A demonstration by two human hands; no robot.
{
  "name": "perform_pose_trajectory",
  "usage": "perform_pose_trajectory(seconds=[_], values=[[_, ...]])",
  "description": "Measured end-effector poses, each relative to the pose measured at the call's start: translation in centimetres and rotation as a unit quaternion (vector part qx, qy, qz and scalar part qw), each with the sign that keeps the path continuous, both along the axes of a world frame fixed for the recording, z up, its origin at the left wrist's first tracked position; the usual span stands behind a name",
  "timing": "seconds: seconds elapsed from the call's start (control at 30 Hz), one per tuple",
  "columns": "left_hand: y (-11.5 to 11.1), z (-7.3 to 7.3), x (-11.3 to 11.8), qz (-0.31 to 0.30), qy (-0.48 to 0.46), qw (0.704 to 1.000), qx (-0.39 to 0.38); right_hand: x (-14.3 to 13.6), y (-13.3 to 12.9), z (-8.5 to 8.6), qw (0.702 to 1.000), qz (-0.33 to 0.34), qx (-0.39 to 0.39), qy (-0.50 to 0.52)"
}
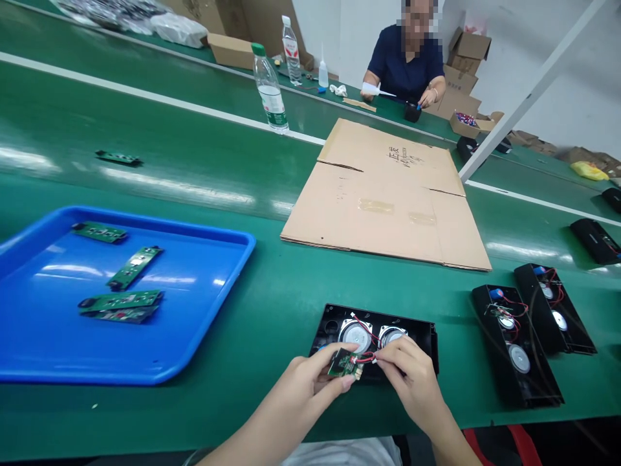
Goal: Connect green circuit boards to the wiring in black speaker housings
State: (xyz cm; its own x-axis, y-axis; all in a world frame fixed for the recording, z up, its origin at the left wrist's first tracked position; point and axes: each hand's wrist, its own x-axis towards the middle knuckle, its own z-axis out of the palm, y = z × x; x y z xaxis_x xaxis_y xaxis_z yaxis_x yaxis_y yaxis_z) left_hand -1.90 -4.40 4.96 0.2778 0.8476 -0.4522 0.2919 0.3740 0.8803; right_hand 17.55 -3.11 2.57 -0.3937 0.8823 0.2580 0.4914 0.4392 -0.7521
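Note:
Between the thumb and fingers of my left hand point(317, 382) is a small green circuit board point(343, 364), held tilted. My right hand point(410, 372) pinches red and black wires point(367, 357) that run from the board, with a small white connector at the fingertips. Just beyond and beneath both hands lies an open black speaker housing point(422, 333) with two round speakers point(356, 335) in it. A loose wire with a white plug rests over the speakers. My hands hide the near part of the housing.
A blue tray point(204, 310) with several circuit boards point(133, 266) stands at left. Flattened cardboard point(388, 188) lies ahead, beside a water bottle point(272, 97). More open speaker housings point(519, 349) sit at right. A co-worker point(407, 65) sits across the bench near a slanted white post point(528, 90).

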Motion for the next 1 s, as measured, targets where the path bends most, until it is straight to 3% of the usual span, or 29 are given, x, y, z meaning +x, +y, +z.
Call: perform_pose_trajectory(seconds=[0.17,0.47,0.7,0.93,1.0], values=[[0.5,-0.4,0.7,0.019,-0.017,0.999,0.039,-0.5,0.1,0.2,0.998,-0.012,-0.052,0.027],[1.2,-0.1,1.3,0.014,0.000,1.000,0.012,-1.2,0.3,-0.3,0.999,0.013,0.037,0.015],[1.6,-0.2,1.1,0.015,-0.014,0.999,-0.029,-1.0,0.4,-0.3,0.998,0.029,0.048,0.005],[1.1,-0.7,1.5,0.025,0.014,0.999,0.028,-2.2,-0.6,-0.6,0.972,-0.015,0.172,-0.157],[1.0,-0.7,1.6,0.033,0.000,0.999,0.022,-2.5,-0.8,-0.7,0.969,-0.033,0.188,-0.155]])
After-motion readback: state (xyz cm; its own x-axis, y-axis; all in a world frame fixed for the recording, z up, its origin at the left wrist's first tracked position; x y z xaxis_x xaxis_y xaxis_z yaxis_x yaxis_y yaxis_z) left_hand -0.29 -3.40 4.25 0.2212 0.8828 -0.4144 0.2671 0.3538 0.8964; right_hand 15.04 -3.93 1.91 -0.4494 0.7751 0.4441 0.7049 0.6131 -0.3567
